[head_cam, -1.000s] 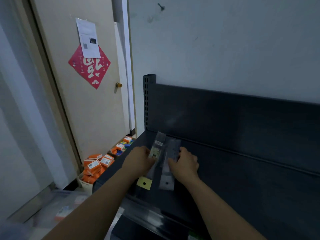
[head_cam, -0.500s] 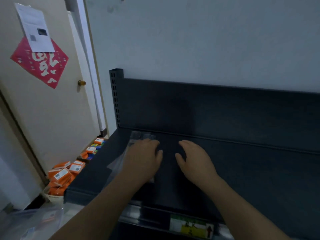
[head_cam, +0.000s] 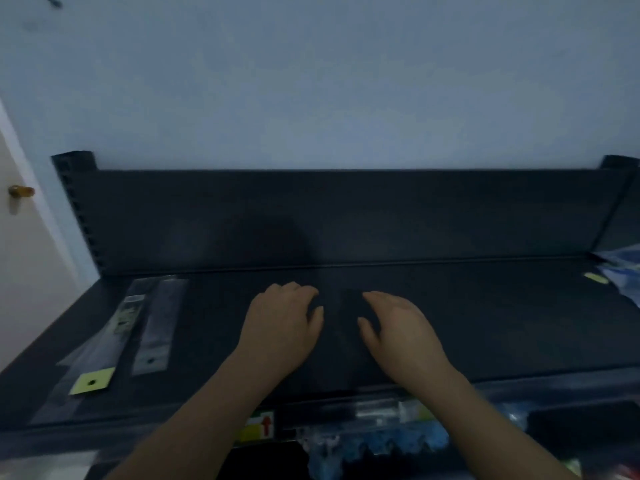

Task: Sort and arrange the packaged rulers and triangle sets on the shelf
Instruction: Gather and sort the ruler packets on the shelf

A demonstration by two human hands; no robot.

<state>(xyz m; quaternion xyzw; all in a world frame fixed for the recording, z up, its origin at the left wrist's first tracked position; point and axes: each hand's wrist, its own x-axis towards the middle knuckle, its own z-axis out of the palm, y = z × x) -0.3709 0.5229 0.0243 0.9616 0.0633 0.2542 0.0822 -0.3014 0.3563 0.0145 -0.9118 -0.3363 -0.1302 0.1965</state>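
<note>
Moved: we see the left hand [head_cam: 282, 327] off the ruler packs it covered half a second ago and now out at mid-shelf. The right hand [head_cam: 398, 327] has come across with it. Our view has swung right too, so the red door sticker is out of frame.
Left hand: palm down over the shelf [head_cam: 485, 323], fingers loosely bent and slightly apart, holding nothing. We cannot tell if it touches the surface.
Right hand: mirror pose just beside the left, with a narrow gap between the thumbs. It holds nothing, and contact with the shelf is unclear.
Yellow-tagged ruler pack [head_cam: 114, 337]: flat at the shelf's left end, lying diagonally, with its yellow hang card toward the front edge and its far end near the back panel [head_cam: 346, 216]. It is well apart from both hands.
Clear ruler pack [head_cam: 157, 323]: flat just right of the yellow-tagged one and roughly parallel, hang hole toward the front. We cannot tell whether the two overlap.
Right end: blue bags [head_cam: 620, 268] at the frame edge, too blurred for us to read the contents.
Front rail: price label [head_cam: 259, 426] in green and yellow with a red arrow, between our forearms.
Door knob [head_cam: 20, 191]: brass, at far left.
Wall [head_cam: 311, 81]: plain grey-blue above the back panel.
</note>
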